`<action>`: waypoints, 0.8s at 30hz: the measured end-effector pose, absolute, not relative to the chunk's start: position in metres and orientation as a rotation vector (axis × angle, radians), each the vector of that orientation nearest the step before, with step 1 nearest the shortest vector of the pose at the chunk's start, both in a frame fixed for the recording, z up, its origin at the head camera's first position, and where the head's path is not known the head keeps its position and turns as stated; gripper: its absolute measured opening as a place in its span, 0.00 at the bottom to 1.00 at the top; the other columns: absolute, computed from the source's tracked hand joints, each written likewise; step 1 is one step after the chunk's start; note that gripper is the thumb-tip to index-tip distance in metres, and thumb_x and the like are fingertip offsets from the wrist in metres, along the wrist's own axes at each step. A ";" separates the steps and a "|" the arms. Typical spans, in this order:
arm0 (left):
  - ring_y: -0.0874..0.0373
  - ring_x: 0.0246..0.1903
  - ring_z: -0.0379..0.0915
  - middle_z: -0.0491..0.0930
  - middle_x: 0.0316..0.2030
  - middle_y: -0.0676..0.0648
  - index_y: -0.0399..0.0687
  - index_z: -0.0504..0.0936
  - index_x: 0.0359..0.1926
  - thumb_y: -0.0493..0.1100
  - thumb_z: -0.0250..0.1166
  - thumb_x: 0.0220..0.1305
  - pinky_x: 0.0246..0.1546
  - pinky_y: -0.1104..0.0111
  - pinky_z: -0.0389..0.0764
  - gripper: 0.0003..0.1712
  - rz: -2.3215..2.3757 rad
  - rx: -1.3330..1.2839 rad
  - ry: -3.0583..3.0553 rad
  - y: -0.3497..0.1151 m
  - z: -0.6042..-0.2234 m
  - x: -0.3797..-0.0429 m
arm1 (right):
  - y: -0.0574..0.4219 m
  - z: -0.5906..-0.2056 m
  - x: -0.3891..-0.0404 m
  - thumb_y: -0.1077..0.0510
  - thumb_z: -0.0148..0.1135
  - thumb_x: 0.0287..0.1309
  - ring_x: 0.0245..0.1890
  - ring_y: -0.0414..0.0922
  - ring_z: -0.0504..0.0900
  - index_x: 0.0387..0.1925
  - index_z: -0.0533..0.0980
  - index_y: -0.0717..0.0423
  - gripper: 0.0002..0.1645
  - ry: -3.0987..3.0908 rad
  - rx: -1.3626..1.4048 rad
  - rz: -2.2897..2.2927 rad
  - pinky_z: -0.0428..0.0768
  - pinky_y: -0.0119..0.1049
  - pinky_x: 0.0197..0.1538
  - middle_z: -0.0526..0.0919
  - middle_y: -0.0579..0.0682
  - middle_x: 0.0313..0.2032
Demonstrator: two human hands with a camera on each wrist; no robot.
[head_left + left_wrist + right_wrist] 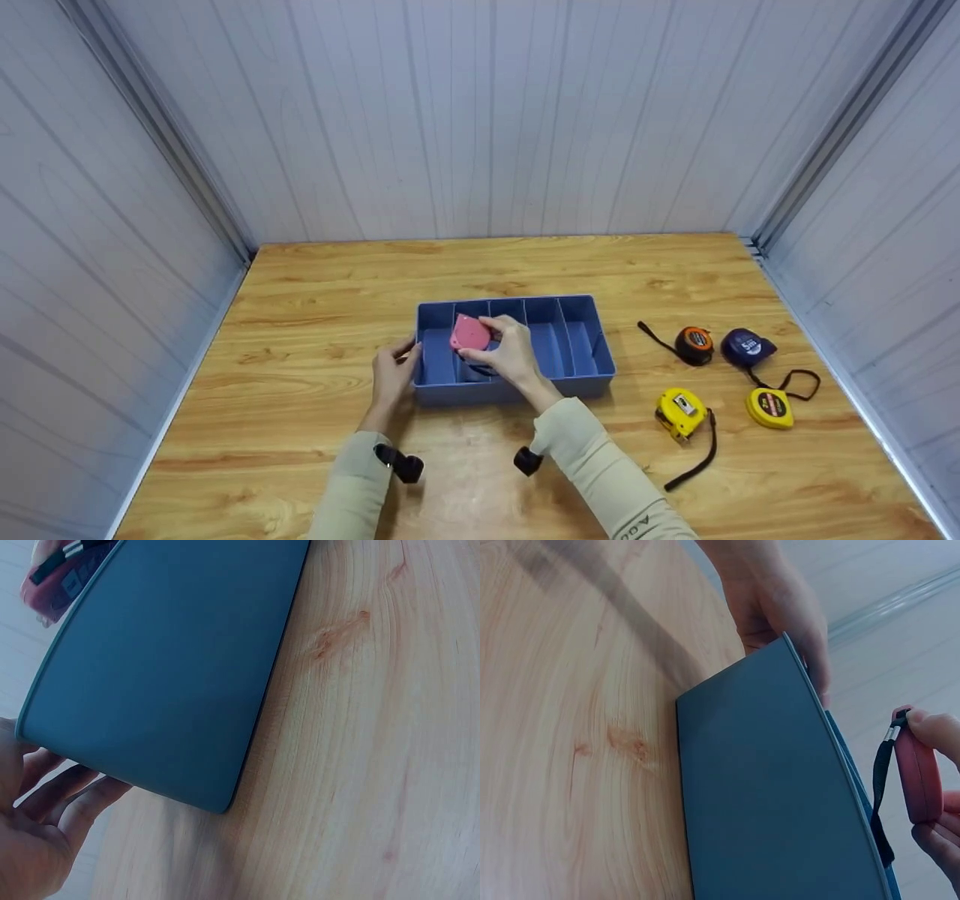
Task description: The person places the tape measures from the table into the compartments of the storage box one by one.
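Pink tape measure (469,333) is held above the blue box (457,395).
Right hand (514,352) pinches it between thumb and fingers; left hand (391,371) grips the box's left end, probably to steady it.

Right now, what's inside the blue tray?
Dividers and bare-floored end compartments show; the right hand and pink tape measure, held above, hide part of the middle, so contents there are uncertain.

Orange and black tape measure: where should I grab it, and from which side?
I'd come from above and pinch the orange and black tape measure by its roundish body, at the near and far edges. Those look freer: its strap trails left, and the dark purple tape measure sits close on the right.
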State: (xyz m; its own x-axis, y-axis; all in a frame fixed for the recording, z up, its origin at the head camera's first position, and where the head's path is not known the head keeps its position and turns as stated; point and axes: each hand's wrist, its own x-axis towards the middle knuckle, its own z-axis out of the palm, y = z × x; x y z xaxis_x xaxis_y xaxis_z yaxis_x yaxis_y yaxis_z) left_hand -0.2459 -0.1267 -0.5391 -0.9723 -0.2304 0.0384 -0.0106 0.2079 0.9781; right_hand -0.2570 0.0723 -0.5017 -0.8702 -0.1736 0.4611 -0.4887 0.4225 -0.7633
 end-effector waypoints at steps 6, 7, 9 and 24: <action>0.51 0.41 0.73 0.76 0.45 0.38 0.37 0.76 0.50 0.37 0.59 0.59 0.40 0.65 0.75 0.18 -1.858 0.233 -2.301 -0.126 -0.538 -0.245 | 0.064 -0.501 -0.260 0.54 0.75 0.31 0.33 0.44 0.78 0.42 0.76 0.70 0.34 -2.406 0.590 1.398 0.78 0.33 0.36 0.77 0.55 0.32; 0.51 0.40 0.73 0.76 0.45 0.38 0.37 0.76 0.50 0.37 0.59 0.59 0.40 0.65 0.75 0.17 -1.854 0.229 -2.303 -0.126 -0.538 -0.245 | 0.063 -0.501 -0.260 0.53 0.75 0.32 0.33 0.44 0.78 0.42 0.76 0.69 0.34 -2.415 0.591 1.393 0.78 0.33 0.36 0.77 0.55 0.33; 0.51 0.39 0.74 0.77 0.44 0.38 0.37 0.76 0.50 0.37 0.59 0.59 0.39 0.66 0.75 0.17 -1.842 0.218 -2.305 -0.126 -0.538 -0.245 | 0.061 -0.500 -0.261 0.52 0.75 0.32 0.33 0.44 0.77 0.43 0.76 0.69 0.34 -2.432 0.593 1.393 0.78 0.35 0.36 0.77 0.55 0.33; 0.51 0.39 0.73 0.77 0.44 0.37 0.37 0.76 0.50 0.37 0.59 0.59 0.37 0.67 0.75 0.17 -1.842 0.242 -2.311 -0.126 -0.538 -0.246 | 0.050 -0.502 -0.268 0.50 0.75 0.32 0.34 0.46 0.75 0.41 0.77 0.68 0.34 -2.498 0.659 1.237 0.76 0.32 0.37 0.78 0.56 0.34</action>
